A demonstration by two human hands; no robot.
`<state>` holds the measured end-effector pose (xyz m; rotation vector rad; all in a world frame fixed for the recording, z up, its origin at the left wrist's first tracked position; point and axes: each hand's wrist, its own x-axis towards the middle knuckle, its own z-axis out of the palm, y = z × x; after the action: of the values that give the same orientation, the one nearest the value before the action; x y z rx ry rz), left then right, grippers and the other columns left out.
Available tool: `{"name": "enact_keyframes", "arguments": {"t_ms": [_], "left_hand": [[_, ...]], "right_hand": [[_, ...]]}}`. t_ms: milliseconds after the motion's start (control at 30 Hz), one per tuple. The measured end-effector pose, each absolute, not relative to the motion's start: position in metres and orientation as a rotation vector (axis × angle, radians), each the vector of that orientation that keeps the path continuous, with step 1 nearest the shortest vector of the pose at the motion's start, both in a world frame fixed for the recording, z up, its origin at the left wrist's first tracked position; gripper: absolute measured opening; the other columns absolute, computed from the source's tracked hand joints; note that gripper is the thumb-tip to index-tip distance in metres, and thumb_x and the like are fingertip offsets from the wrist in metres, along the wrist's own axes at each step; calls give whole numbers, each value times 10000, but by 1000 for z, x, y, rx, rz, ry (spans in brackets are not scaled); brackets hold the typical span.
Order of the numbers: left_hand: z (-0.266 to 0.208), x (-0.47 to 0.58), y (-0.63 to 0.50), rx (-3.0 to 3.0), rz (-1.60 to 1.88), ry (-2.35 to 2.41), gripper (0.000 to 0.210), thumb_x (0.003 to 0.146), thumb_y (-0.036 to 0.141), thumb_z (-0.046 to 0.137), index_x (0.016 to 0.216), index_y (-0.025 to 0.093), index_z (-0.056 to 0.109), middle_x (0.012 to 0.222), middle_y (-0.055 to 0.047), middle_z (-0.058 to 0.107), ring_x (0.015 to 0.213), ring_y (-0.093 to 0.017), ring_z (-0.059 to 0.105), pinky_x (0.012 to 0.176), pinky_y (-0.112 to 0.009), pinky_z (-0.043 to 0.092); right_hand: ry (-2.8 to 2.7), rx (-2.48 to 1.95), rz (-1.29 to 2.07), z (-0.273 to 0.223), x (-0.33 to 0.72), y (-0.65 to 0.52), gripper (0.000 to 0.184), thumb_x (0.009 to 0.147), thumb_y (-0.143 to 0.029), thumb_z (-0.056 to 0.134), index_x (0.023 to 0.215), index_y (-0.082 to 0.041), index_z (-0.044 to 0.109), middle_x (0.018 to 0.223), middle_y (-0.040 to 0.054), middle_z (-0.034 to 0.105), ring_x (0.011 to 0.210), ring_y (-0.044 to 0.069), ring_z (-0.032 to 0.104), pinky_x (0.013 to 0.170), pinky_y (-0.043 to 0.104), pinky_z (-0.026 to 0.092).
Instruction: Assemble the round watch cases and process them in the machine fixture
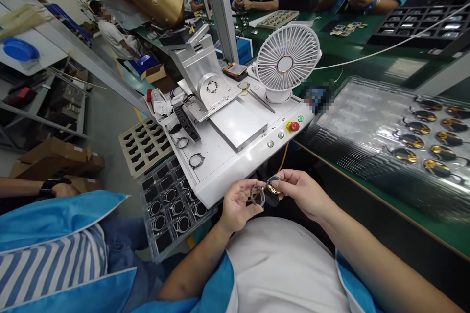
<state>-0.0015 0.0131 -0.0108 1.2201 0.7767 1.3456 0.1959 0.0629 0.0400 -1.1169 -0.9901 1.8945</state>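
Note:
My left hand (237,205) is closed on a round metal watch case (263,197), an open ring pinched between thumb and fingers. Close beside it, my right hand (299,190) grips a small round watch display module (272,186) with a dark face and some yellow on it. Whether the two parts touch, I cannot tell. Both hands are in front of my body, just off the front edge of a white machine base (223,176). More watch cases lie on that base, among them one ring (197,160) near its left edge.
A white fan (284,63) and a red button (293,126) are on the machine. Left of it sit a clear tray (152,244) of watch cases and a beige tray (132,168). On the right, a clear plastic tray (352,122) holds several display modules. A co-worker's arm (22,187) is at left.

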Motion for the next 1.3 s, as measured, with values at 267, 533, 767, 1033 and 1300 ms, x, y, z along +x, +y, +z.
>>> {"name": "enact_keyframes", "arguments": {"t_ms": [267, 533, 767, 1033, 1300], "left_hand": [[-22, 1, 13, 996, 1428, 807, 602, 643, 416, 970, 1175, 237, 754, 1248, -136, 780, 1069, -268, 780, 892, -365, 644], [-22, -3, 9, 1070, 1460, 740, 531, 699, 338, 948, 1200, 348, 772, 1248, -65, 785, 1089, -260, 783, 937, -376, 655], [-26, -5, 10, 1071, 1441, 802, 607, 600, 367, 995, 1169, 306, 791, 1214, -103, 792, 1038, -273, 798, 904, -380, 666], [-24, -4, 9, 1054, 1442, 810, 612, 564, 373, 1009, 1137, 313, 803, 1181, -87, 806, 1043, -289, 796, 909, -403, 672], [-25, -2, 6, 1017, 1468, 917, 602, 549, 428, 1003, 1110, 322, 811, 1141, -68, 818, 1025, -278, 802, 893, -397, 678]], "right_hand": [[-843, -1072, 2024, 55, 167, 44, 420, 577, -314, 948, 666, -172, 562, 632, -10, 649, 578, 111, 587, 574, 225, 485], [-928, -1116, 1870, 61, 158, 40, 406, 566, -221, 851, 731, -209, 481, 609, -64, 553, 543, 83, 472, 507, 202, 369], [-953, -1119, 1872, 66, 157, 40, 348, 592, -208, 773, 740, -225, 458, 572, -81, 532, 510, 83, 476, 479, 198, 364], [-924, -1114, 1916, 63, 157, 40, 373, 590, -205, 777, 766, -229, 449, 583, -77, 576, 508, 97, 542, 476, 199, 406], [-806, -1122, 2026, 56, 158, 41, 574, 529, -321, 959, 793, -220, 460, 611, -44, 657, 523, 135, 626, 466, 214, 508]]}}
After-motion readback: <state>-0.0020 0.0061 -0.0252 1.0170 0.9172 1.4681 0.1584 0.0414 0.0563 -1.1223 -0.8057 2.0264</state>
